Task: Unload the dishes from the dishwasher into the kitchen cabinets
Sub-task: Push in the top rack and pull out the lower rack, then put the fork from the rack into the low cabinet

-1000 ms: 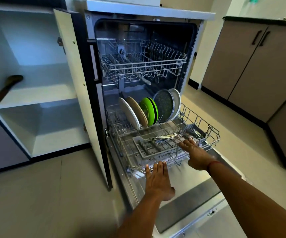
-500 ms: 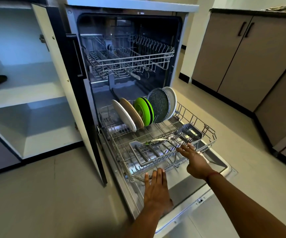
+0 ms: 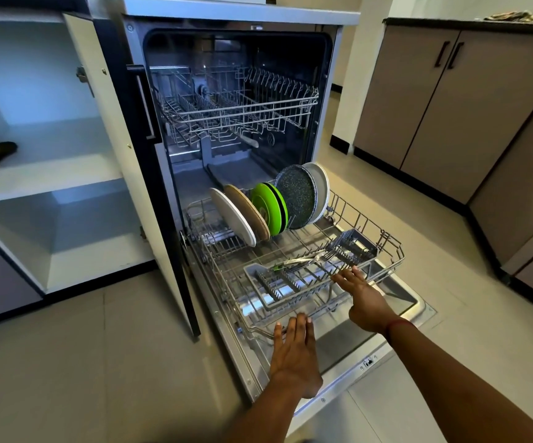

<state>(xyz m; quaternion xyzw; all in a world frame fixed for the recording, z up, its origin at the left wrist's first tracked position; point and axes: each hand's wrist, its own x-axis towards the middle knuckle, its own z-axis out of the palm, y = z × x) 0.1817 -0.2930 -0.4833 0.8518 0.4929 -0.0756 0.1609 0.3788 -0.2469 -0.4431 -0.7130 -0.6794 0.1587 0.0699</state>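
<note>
Both our hands are flat and hold nothing. Our left hand (image 3: 294, 353), fingers straight and together, has its tips at the front rail of the dishwasher's lower rack (image 3: 389, 251), which sits out over the open door. Our right hand (image 3: 362, 298), fingers spread, lies over the rack's front beside the grey cutlery tray (image 3: 258, 273). Forks (image 3: 310, 259) lie on that tray. Plates (image 3: 263, 206) stand on edge at the rack's back.

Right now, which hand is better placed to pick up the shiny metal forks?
Probably the right hand: its fingers nearly reach the shiny metal forks, while the left hand is farther back, at the wire rack's front rim.
</note>
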